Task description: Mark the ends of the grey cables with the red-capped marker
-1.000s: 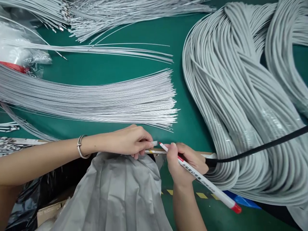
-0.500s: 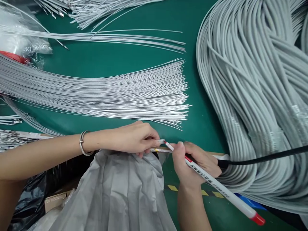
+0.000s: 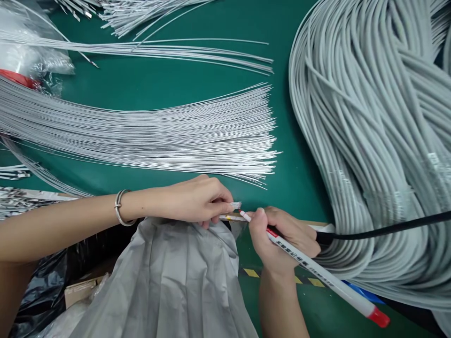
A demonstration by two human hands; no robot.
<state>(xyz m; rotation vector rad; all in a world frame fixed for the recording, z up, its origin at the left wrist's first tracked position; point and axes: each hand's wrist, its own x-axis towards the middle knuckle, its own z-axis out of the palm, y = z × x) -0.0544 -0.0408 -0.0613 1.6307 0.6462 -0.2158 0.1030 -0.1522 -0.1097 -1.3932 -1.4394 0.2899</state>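
Observation:
Near the table's front edge, my left hand (image 3: 200,199) is closed, pinching a small clear piece (image 3: 236,205) between thumb and fingers; its short end sticks out to the right. My right hand (image 3: 282,237) grips a white marker (image 3: 317,272) with a red end cap and a red tip. The marker slants up to the left, its tip just below the clear piece; whether they touch is hard to tell. Above my left hand, a wide bundle of thin grey wires (image 3: 158,136) lies with its ends fanned to the right.
Thick grey cables (image 3: 352,117) are heaped at the right, with a black cord (image 3: 394,227) across them. A few loose wires (image 3: 176,49) and a clear plastic bag (image 3: 42,51) lie at the back. Grey cloth (image 3: 176,281) covers my lap.
The marker tip has moved slightly down and left, away from the top of the clear piece. My right hand has shifted a little left. The view has shifted slightly.

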